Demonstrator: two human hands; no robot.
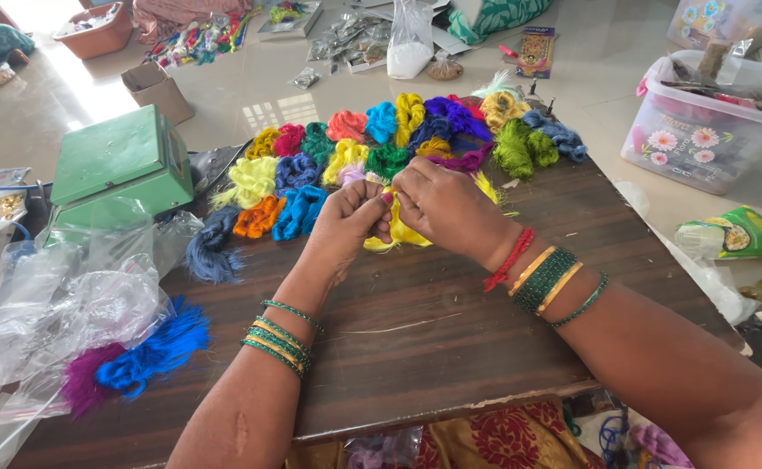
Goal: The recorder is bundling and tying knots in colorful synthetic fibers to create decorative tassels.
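Note:
Both my hands meet over the middle of a dark wooden board (416, 330). My left hand (346, 227) and my right hand (440, 207) pinch a bundle of yellow thread (405, 234) between their fingertips; most of the bundle hangs under the fingers. Green and gold bangles circle both wrists, and a red thread is tied on the right one. Just beyond the hands lies a spread of several small thread skeins (381, 143) in yellow, pink, green, blue, purple and orange.
A green metal box (120, 165) stands at the board's left. Clear plastic bags (59, 304) with blue and purple tassels (151, 352) lie at the near left. A clear plastic tub (702, 130) sits on the floor at right, beside a green packet (737, 233).

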